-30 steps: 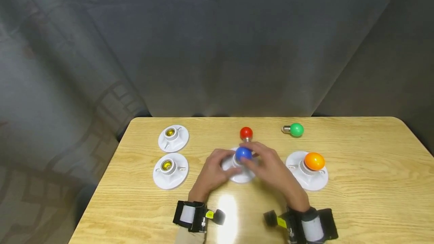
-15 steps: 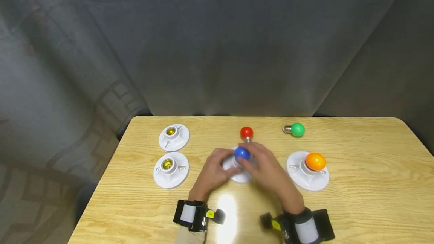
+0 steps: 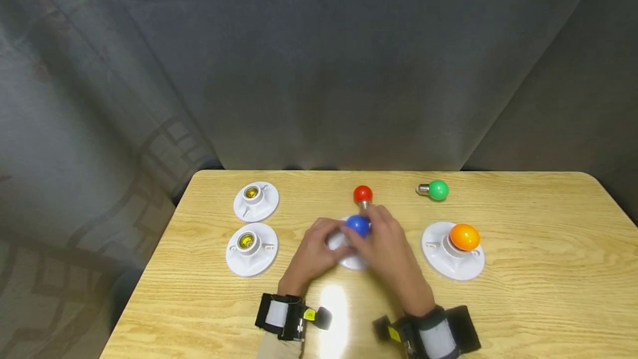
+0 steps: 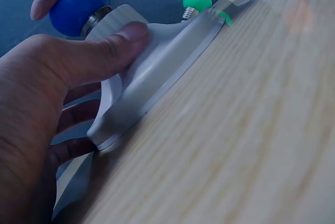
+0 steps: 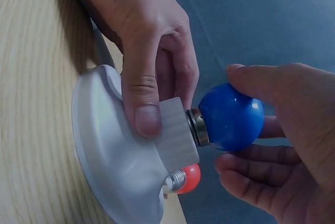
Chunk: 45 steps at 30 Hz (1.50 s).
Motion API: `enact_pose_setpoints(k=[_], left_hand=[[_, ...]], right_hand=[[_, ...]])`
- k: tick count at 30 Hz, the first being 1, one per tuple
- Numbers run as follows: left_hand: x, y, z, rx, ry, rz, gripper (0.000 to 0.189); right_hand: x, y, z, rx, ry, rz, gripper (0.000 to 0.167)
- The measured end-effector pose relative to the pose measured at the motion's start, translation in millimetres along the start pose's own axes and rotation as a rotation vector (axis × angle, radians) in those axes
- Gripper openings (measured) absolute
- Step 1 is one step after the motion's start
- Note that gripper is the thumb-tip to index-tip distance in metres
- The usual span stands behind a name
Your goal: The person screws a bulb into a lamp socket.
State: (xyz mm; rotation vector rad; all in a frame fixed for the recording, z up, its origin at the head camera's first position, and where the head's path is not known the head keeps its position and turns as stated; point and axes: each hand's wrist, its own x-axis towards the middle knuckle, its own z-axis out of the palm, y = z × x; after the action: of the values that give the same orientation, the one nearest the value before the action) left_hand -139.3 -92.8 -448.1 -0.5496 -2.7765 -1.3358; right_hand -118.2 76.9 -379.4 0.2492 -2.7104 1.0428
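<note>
A blue light bulb (image 5: 233, 116) sits upright in the collar of a white lamp holder (image 5: 118, 150), a band of its metal base showing above the rim. My right hand (image 3: 391, 251) holds the bulb's globe between thumb and fingers. Around the holder's collar and base curls my left hand (image 4: 63, 77), its thumb pressed on the white collar. Just behind that holder lies a red bulb (image 3: 363, 195), its metal base toward me. In the head view my fingers hide part of the holder.
Two white lamp holders with bare sockets, a rear one (image 3: 256, 202) and a front one (image 3: 251, 249), stand on the left. An orange bulb (image 3: 465, 237) sits in a holder (image 3: 452, 265) at right. A green bulb (image 3: 438, 190) lies near the table's back edge.
My right hand has turned about the blue bulb, and its wrist has swung left. The left hand stays in place on the holder.
</note>
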Motion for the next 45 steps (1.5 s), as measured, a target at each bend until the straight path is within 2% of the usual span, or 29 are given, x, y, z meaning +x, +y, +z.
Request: enact_pose_setpoints(k=[5, 10, 13, 18, 22, 25, 30, 37, 42, 45], left_hand=[[-1.2, 0.9, 0.2, -0.004, -0.005, 0.003, 0.053], [-1.4, 0.4, 0.6, -0.022, -0.019, -0.013, 0.057], [-1.0, 0.0, 0.0, -0.019, -0.022, -0.011, 0.060], [-0.2, 0.2, -1.4, -0.026, -0.027, 0.004, 0.059], [-0.7, 1.6, -2.7, -0.041, -0.035, -0.014, 0.062], [-1.1, 3.4, -3.0, -0.056, -0.049, -0.041, 0.064], [-0.5, 3.5, -1.9, -0.072, -0.061, -0.060, 0.064], [1.3, 1.9, 0.0, -0.055, -0.054, -0.032, 0.055], [0.9, 1.8, -0.6, -0.044, -0.054, -0.004, 0.046], [0.0, 1.1, -1.0, -0.047, -0.055, 0.010, 0.042]], right_hand=[[0.9, -2, 1, -0.044, 0.004, 0.051, 0.051], [-0.3, -3, -10, -0.039, -0.078, 0.051, 0.056], [-1.1, -2, -20, -0.006, -0.149, -0.003, 0.059], [-2.3, 1, -29, 0.043, -0.237, -0.154, 0.054], [-1.9, 2, -26, 0.047, -0.266, -0.242, 0.043], [-1.6, 2, -22, 0.035, -0.255, -0.255, 0.036], [-2.8, -1, -20, 0.005, -0.210, -0.203, 0.035], [-2.4, -1, -10, -0.075, -0.050, -0.109, 0.040], [-1.0, -3, -1, -0.044, -0.015, 0.031, 0.046], [-0.8, -5, 2, -0.039, -0.019, 0.076, 0.048]])
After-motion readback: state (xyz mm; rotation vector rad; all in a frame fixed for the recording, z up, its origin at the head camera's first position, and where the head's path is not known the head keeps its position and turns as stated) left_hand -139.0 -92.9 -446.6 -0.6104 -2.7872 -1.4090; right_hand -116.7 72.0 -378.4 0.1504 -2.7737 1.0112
